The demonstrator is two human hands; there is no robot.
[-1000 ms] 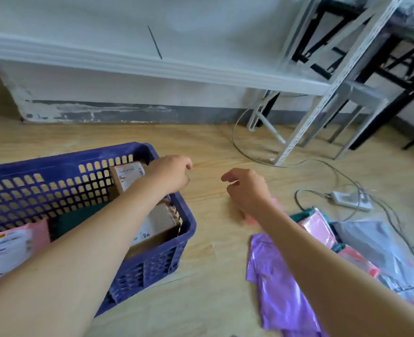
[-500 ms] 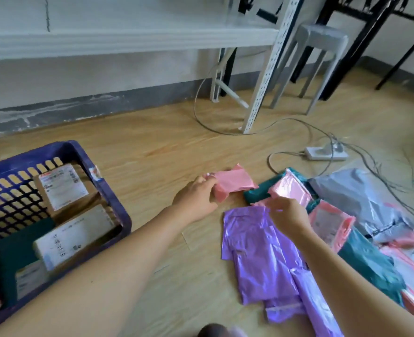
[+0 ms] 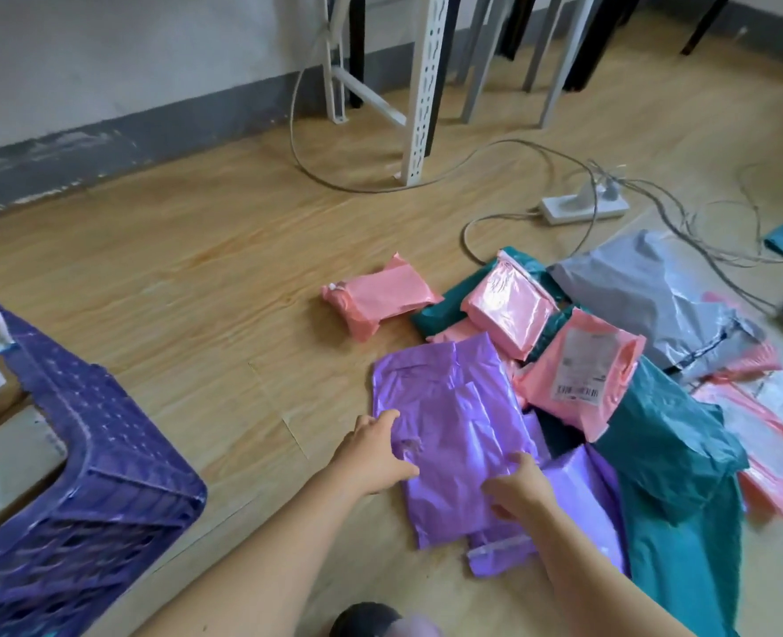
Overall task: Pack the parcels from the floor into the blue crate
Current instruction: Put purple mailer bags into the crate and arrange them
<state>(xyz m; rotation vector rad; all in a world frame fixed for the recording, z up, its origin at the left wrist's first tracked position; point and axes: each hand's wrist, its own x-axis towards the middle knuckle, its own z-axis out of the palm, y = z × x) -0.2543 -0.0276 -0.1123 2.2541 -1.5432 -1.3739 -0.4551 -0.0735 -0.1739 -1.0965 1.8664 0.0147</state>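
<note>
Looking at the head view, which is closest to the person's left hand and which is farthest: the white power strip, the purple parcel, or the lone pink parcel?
1. purple parcel: right at the left hand, touching its fingers.
2. lone pink parcel: on the floor, beyond the hand.
3. white power strip: farther back, to the right.

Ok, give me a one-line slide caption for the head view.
Left hand and right hand on the purple parcel, blue crate waiting at left.
</note>
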